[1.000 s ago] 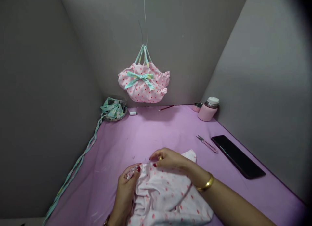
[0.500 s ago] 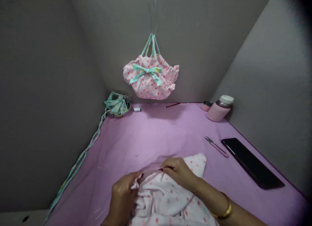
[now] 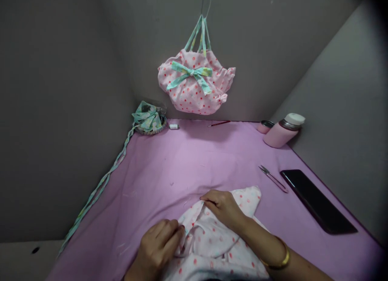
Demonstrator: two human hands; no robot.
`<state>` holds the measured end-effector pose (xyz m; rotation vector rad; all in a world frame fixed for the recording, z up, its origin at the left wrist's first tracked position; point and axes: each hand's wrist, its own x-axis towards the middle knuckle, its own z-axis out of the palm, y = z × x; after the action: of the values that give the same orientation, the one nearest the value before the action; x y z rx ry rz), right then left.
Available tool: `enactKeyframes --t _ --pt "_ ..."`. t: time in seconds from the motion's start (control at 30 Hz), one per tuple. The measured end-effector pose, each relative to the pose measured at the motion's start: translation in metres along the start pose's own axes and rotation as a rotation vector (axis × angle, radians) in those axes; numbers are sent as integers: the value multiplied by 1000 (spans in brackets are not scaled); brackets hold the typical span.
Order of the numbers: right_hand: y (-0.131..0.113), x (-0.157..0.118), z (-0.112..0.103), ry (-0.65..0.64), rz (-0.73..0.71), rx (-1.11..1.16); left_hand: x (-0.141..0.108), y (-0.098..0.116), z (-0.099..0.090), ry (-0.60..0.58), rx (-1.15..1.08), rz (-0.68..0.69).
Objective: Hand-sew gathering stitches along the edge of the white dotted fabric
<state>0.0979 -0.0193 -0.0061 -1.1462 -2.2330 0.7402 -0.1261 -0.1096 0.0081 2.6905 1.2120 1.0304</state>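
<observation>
White cloth with red and pink dots point(image 3: 212, 236) lies bunched at the near edge of the table. My left hand point(image 3: 159, 244) is closed on the cloth's left edge, its fingers curled with the back of the hand showing. Higher up and to the right, my right hand point(image 3: 222, 206) pinches the cloth's top edge between thumb and fingers. A gold bangle point(image 3: 283, 258) circles my right wrist. Between the hands the edge runs slanting, with folds below it. One corner of the cloth sticks out beyond my right hand.
A pink dotted bag with a green bow point(image 3: 195, 85) hangs at the back. Thread snips point(image 3: 273, 179) and a black phone point(image 3: 318, 202) lie right. Behind stand a pink jar point(image 3: 281, 131) and small tin point(image 3: 265, 127). Green fabric strips point(image 3: 148, 117) fill a basket at back left.
My left hand has turned over, its fingers now curled over the cloth edge. The cloth between the hands has shifted and refolded. The view has tilted slightly.
</observation>
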Motion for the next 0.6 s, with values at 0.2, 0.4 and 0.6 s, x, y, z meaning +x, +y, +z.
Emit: enactKeyframes --t 0.2,0.4,0.6 --pt "1 -1 -1 -8 30 27 -3 4 2 -12 -66 -98" --pt "-17 16 -25 -176 187 222 14 -3 -3 78 -408 -571" --pt "-42 41 -21 -321 -28 203 35 -12 -9 26 -517 -738"
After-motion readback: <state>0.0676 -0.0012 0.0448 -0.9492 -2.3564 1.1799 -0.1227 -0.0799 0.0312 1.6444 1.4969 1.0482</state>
